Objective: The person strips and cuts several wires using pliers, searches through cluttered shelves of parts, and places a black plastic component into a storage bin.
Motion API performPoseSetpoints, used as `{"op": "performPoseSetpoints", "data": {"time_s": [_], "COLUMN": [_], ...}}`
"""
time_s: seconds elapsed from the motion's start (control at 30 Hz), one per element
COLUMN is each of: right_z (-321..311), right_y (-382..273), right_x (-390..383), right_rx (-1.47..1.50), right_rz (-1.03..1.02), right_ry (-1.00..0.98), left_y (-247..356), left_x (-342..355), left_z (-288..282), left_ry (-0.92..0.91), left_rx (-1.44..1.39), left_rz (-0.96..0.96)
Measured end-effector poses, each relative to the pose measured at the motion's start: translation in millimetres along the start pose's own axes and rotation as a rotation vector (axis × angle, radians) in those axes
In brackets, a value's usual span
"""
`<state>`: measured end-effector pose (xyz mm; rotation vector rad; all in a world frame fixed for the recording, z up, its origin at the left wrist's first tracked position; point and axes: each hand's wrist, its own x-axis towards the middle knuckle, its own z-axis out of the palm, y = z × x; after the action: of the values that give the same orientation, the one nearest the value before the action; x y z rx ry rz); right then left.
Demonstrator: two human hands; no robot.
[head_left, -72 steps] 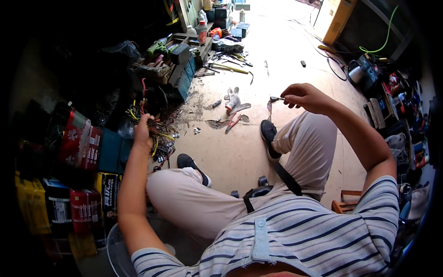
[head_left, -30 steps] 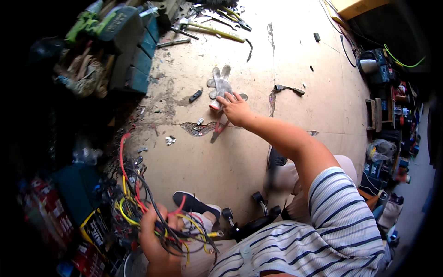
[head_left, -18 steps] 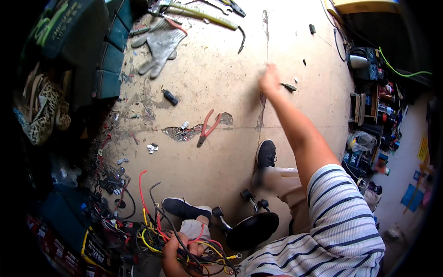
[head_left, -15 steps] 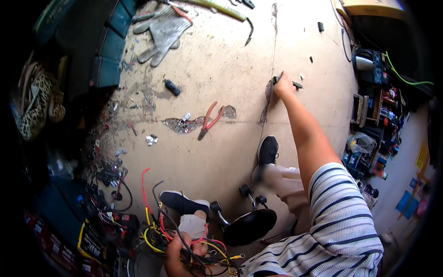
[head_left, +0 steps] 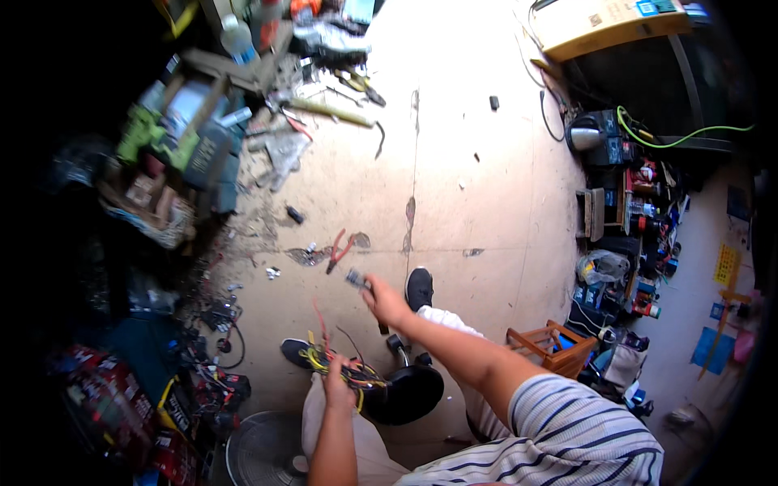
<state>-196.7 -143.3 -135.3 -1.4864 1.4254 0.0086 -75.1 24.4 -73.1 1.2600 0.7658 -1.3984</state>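
Observation:
My left hand [head_left: 339, 385] is closed around a tangled bundle of red, yellow and black wires [head_left: 351, 370] low in the middle. My right hand [head_left: 381, 298] is closed on a small dark connector piece [head_left: 356, 279], held above the wire bundle and somewhat blurred. Red-handled pliers [head_left: 341, 249] lie on the floor just beyond it. A small black object [head_left: 295, 215] and a grey work glove [head_left: 280, 158] lie farther up and left. My knees, dark shoes and a black wheeled stool seat [head_left: 403, 395] are below my hands.
Piled boxes and tools [head_left: 182, 142] line the left, with red packages [head_left: 109, 389] and a fan [head_left: 259, 449] lower down. A long yellow-handled tool [head_left: 332, 111] lies at the top. A cluttered shelf [head_left: 616, 219], green cable [head_left: 664, 142] and wooden stool [head_left: 551, 347] are on the right.
My right hand has picked the dark connector piece up off the floor and brought it back toward the wire bundle in my left hand. The view has shifted, showing more of the surroundings.

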Motion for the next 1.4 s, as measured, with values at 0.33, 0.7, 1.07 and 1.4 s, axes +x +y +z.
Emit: {"op": "performPoseSetpoints", "data": {"time_s": [0.33,0.7,1.07,1.4], "right_z": [-187.8,-399.8,-499.5,-572.1], "right_y": [-53.2,-153.8,-75.7,-81.7], "right_x": [-166.0,-322.3,-401.8,-423.6], "right_rx": [0.005,0.529,1.236,1.099], "right_rz": [0.305,-0.375,-0.15,-0.269], "right_ry": [-0.118,0.309,0.936,1.153], "left_y": [3.6,-52.6,-192.7,-245.8], "left_x": [-160.7,-325.1,-400.5,-407.3], "left_z": [51.2,297.6,467.0,552.0], "left_ry": [-0.178,-0.561,-0.9,-1.184], "left_rx": [0.223,0.916,1.133,1.307], "left_rz": [-0.087,0.363,-0.091,-0.52]}}
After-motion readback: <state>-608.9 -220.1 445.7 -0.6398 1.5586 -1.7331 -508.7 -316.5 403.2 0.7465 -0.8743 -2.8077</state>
